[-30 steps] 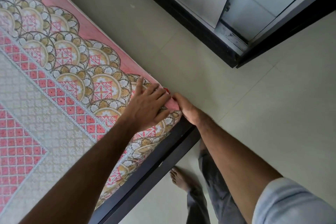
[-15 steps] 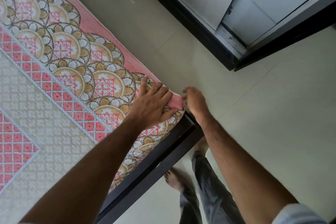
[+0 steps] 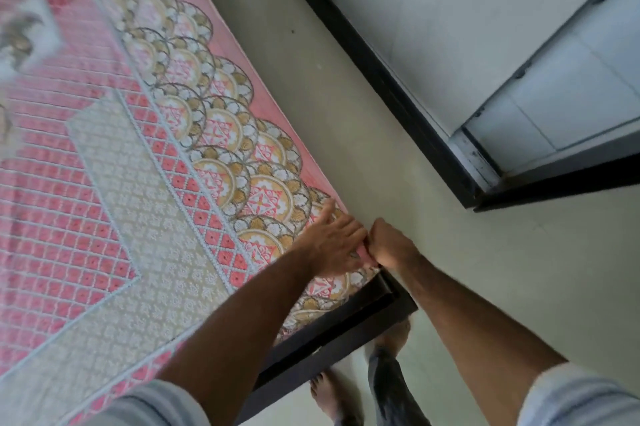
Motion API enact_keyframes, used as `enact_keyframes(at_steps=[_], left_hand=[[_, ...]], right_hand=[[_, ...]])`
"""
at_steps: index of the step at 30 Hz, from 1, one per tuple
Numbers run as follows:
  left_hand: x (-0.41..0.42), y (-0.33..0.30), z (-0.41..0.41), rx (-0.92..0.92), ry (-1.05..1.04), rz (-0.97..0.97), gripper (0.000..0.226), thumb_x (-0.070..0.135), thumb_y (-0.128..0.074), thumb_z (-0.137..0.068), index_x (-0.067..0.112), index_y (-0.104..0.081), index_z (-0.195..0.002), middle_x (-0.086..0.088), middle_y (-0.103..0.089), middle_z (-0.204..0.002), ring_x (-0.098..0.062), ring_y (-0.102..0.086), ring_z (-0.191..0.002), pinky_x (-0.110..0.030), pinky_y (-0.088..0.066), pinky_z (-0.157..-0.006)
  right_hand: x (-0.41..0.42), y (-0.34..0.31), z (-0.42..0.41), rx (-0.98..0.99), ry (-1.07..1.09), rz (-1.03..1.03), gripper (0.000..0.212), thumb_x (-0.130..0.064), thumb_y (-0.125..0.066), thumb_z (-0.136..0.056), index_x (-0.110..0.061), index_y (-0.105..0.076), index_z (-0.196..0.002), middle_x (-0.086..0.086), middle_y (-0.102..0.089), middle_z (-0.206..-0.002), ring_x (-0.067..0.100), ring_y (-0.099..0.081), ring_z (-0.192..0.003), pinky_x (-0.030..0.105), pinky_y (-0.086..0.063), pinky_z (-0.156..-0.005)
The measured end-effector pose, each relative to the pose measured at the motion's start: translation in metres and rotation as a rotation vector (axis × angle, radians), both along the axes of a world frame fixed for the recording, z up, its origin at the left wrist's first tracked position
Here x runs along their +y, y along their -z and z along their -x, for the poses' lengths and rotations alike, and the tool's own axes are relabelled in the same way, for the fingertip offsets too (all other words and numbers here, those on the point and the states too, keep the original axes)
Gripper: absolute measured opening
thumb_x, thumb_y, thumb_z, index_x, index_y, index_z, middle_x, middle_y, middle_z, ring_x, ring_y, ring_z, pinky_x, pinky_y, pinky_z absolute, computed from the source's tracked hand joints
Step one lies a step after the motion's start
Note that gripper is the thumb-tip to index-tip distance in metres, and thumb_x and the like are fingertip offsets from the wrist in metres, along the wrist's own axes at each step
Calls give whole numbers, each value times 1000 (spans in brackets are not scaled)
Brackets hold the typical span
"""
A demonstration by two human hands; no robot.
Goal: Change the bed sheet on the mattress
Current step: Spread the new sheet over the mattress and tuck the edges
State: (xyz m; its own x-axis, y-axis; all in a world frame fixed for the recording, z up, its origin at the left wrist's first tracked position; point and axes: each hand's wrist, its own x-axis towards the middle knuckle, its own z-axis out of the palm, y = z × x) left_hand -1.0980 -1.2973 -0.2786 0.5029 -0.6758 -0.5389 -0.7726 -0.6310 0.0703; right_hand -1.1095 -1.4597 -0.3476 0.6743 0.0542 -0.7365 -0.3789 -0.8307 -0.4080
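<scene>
Two forearms are reaching forward from the bottom edge, each ending in a pale sleeve, and your bare feet (image 3: 337, 398) are standing on the floor (image 3: 519, 287) beside the dark bed frame (image 3: 332, 332). Your left hand (image 3: 330, 242) is lying palm down on the near corner of the bed sheet (image 3: 145, 204), its fingers (image 3: 325, 209) extended straight and flat against the cloth. Your right hand (image 3: 389, 245) is sitting just beside it at the corner's edge, its fingers curled into a closed fist around the pink hem of the sheet. That patterned sheet is covering the mattress top, running away to the left and upward. Beyond it, bare floor is separating the bed from a black door frame (image 3: 381, 79) and a grey door (image 3: 571, 90).
</scene>
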Motion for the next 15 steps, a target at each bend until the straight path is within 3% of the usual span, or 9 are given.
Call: enact_keyframes(at_steps=[2, 3, 5, 6, 8, 10, 11, 13, 15], left_hand=[[11, -15, 6, -101, -111, 71, 63, 52, -17, -102, 16, -38, -149, -8, -46, -153, -27, -40, -143, -65, -15, -121], [24, -21, 13, -182, -237, 114, 58, 47, -24, -103, 17, -38, -150, -7, -43, -156, -27, -38, -146, -65, -18, -120], [59, -32, 31, -343, -550, 155, 54, 44, -27, -103, 21, -38, -151, -5, -33, -163, -25, -26, -152, -65, -16, -120], [80, -34, 41, -394, -705, 157, 53, 44, -26, -103, 22, -36, -151, -4, -27, -165, -24, -21, -154, -65, -14, -120], [128, -24, 63, -413, -946, 139, 55, 43, -23, -102, 22, -31, -152, -5, -20, -167, -24, -14, -155, -66, -11, -121], [170, -7, 94, -344, -1072, 77, 63, 48, -19, -102, 21, -17, -160, -6, -4, -170, -27, -2, -157, -68, -7, -121], [182, 4, 110, -296, -1093, 60, 68, 52, -17, -103, 22, -4, -162, -5, 9, -170, -29, 7, -156, -67, -3, -121], [192, 20, 139, -214, -1098, 74, 73, 59, -13, -102, 26, 20, -159, -1, 28, -165, -29, 23, -153, -63, 8, -121], [192, 27, 163, -196, -1083, 110, 75, 60, -16, -103, 27, 24, -157, -1, 30, -165, -31, 26, -152, -63, 11, -120]], right_hand=[[10, -25, -12, -214, 69, 42, 24, -29, -53, -96, -15, -52, -116, 9, -58, -120, 33, -58, -110, 45, -50, -91], [22, -38, -15, -421, 61, 14, 30, -25, -54, -95, -15, -52, -123, 8, -56, -123, 31, -56, -111, 46, -49, -91], [55, -65, -17, -797, -125, -77, 41, -23, -56, -95, -14, -49, -134, 8, -54, -130, 29, -53, -117, 45, -47, -96], [74, -76, -15, -885, -277, -121, 46, -27, -53, -98, -14, -45, -141, 8, -51, -139, 28, -49, -126, 45, -43, -104], [111, -77, -5, -894, -662, -149, 56, -40, -40, -104, -15, -33, -153, 8, -35, -159, 27, -30, -147, 48, -27, -119], [132, -60, 8, -881, -1016, -74, 64, -48, -30, -105, -15, -19, -159, 9, -16, -167, 28, -10, -154, 53, -12, -124], [132, -50, 11, -887, -1089, -18, 67, -52, -27, -105, -16, -14, -160, 8, -9, -168, 29, -3, -155, 55, -9, -123], [126, -39, 13, -849, -976, 85, 70, -57, -23, -104, -21, -4, -161, 9, 0, -168, 31, 2, -155, 58, -5, -122], [119, -43, 20, -788, -730, 224, 73, -62, -19, -102, -25, 3, -161, 9, 7, -168, 33, 4, -155, 60, -6, -122]])
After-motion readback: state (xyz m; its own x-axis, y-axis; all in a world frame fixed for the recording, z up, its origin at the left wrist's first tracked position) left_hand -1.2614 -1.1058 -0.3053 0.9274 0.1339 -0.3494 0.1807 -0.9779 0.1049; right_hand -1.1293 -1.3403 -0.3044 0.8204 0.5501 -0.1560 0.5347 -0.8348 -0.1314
